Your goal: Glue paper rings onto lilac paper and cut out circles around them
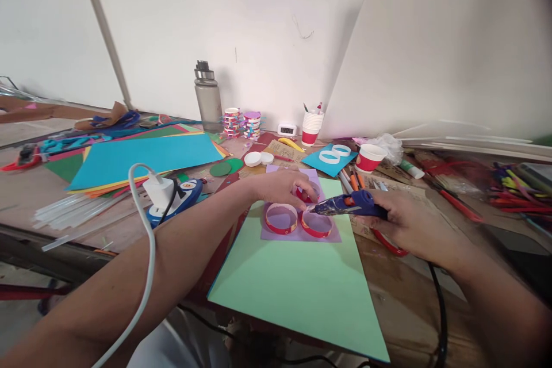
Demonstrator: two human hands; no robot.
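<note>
Clear plastic sticks (71, 210) lie at nine o'clock from the purple sheet (276, 237), with a pile of coloured paper (150, 155), blue on top, up at ten. Closer in, also around nine to ten, a white charger (160, 194) sits in a blue power strip (192, 191). Grey bottle (209, 100) stands near eleven.

Middle now: the purple sheet rests on the far part of a light green one (293, 287) and carries three red-edged paper rings — a left ring (281, 229) at eight o'clock, a back ring (304, 196) around one, a right ring (317, 232) at four. My left hand (287, 187) reaches over to the back ring, but honestly I can't tell if its fingers are pinching anything.

Tip of the blue glue gun (345, 204) points to nine, right above where the rings cluster. Right hand (401, 224) is wrapped firmly round its handle. Red-and-white cup (370, 158) stands at two o'clock — glue stick (411, 169) further right.
</note>
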